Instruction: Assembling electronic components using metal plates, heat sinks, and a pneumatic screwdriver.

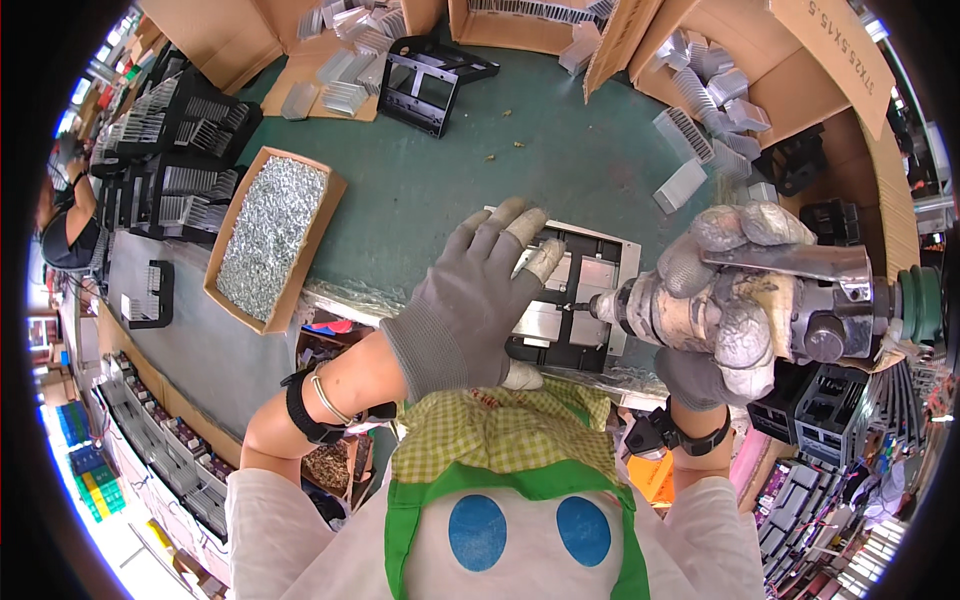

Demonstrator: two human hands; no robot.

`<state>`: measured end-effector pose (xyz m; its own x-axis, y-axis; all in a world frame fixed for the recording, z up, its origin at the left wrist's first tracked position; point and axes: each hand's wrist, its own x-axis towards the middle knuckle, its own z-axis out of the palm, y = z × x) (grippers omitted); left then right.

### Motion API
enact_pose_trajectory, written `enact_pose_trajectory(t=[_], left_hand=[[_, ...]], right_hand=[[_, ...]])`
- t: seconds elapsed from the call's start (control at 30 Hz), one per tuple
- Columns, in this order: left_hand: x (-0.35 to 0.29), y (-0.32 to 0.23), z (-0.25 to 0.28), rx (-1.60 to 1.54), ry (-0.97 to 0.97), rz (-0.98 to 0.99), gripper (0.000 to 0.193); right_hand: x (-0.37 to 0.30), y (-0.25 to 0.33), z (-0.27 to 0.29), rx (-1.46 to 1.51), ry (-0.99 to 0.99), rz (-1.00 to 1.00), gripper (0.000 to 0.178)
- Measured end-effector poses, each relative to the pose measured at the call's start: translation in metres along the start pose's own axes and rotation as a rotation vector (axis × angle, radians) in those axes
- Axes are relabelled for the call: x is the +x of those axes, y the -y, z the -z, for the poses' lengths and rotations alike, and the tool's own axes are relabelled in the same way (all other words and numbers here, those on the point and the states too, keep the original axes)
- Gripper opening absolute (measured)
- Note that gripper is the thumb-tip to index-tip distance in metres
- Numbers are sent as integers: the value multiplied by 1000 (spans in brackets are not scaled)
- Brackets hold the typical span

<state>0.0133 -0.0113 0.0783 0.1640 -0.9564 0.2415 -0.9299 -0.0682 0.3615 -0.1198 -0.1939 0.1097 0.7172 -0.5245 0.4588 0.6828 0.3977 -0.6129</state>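
On the bench near me lies a black rectangular frame point(590, 352) with flat silver metal pieces point(598, 273) set in it. My left hand point(475, 285), in a grey glove with pale fingertips, spans the frame's left part and holds it, thumb at the near edge and fingers toward the far edge. In my right hand point(735, 310), also gloved, is a pneumatic screwdriver point(640, 308) with a metal lever, my fingers wrapped round its body. The tool lies nearly level and its bit points left over the frame; whether it touches a screw I cannot tell.
A cardboard tray point(328, 215) of small silver screws stands to the left. Black frames with finned heat sinks point(195, 210) are stacked beyond it. Another black frame point(420, 95) lies at the back. Loose heat sinks point(683, 186) lie at the right, before an open cardboard box point(815, 75).
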Motion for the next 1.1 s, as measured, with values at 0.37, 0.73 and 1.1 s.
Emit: enact_pose_trajectory(t=[0.37, 0.73, 1.1], left_hand=[[1, -5, -1, -12, 49, 71, 85], [3, -4, -1, -39, 107, 74, 91], [2, -2, 1, -100, -82, -12, 82]], right_hand=[[-89, -51, 116, 420, -382, -617, 44], [-31, -8, 85, 256, -4, -486, 49], [1, 36, 70, 112, 322, -245, 54]])
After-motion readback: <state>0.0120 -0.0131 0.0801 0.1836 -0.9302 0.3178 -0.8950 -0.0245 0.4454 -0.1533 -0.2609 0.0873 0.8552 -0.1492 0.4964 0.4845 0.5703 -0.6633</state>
